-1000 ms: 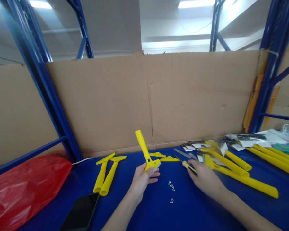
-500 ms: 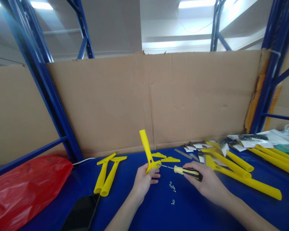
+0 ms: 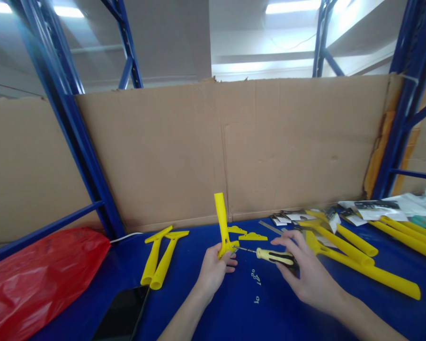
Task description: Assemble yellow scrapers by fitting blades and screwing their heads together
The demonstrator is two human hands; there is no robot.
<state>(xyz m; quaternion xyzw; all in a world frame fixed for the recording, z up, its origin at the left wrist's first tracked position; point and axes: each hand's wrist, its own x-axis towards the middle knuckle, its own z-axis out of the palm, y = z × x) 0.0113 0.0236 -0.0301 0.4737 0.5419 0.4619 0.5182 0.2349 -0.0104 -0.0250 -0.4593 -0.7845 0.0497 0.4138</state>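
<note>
My left hand [image 3: 213, 272] is closed around the head of a yellow plastic scraper [image 3: 220, 215], its tubular handle pointing up. In my right hand [image 3: 307, 272] is a screwdriver [image 3: 270, 255] with a cream and black handle, held near its rear end, with the forefinger raised off it. The screwdriver's tip meets a screw on the scraper's head. Below the tool, several small screws and nuts [image 3: 256, 277] lie on the blue table [image 3: 230, 315]. Two flat yellow plates [image 3: 252, 236] rest just behind the scraper.
Two more yellow scrapers [image 3: 163, 260] lie to the left, near a black phone [image 3: 122, 312] and a red plastic bag [image 3: 46, 279]. Longer yellow scrapers [image 3: 372, 274], metal strips [image 3: 270, 227] and packets [image 3: 376, 208] spread rightward. A cardboard wall [image 3: 170, 156] stands behind.
The scraper has tipped more upright in my left hand. My right hand's fingers have loosened and lifted from the screwdriver handle, while its tip stays at the scraper's head.
</note>
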